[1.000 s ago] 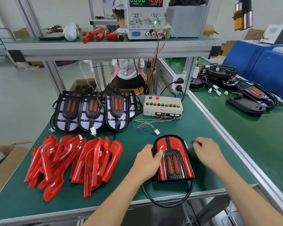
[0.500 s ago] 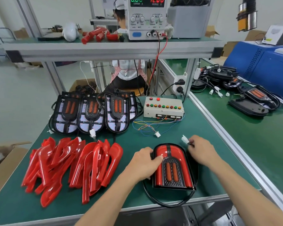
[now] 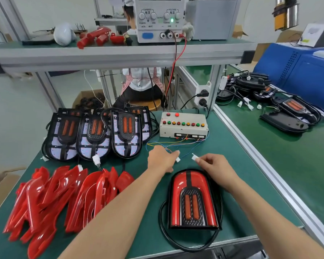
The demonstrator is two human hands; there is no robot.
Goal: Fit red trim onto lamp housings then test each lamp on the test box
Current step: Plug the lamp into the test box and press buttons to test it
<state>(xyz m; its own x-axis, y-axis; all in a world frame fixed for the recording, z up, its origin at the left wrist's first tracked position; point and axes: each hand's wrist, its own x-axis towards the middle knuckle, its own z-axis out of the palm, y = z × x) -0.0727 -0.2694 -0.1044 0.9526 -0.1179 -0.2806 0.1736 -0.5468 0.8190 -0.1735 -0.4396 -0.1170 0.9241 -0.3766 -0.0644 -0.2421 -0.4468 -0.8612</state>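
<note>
Trimmed lamp lies flat at the bench's near edge, cable looped around it. Right hand pinches the lamp's white plug. Left hand holds the test box lead's connector at its fingertips; the two connectors sit near, not mated. Test box just beyond. Plugs look light and rigid, wires thin and limp: hold by the housings, not the wires.

The power supply front reads "CURRENT", "VOLTAGE", "电流", "电压" above its knobs.
</note>
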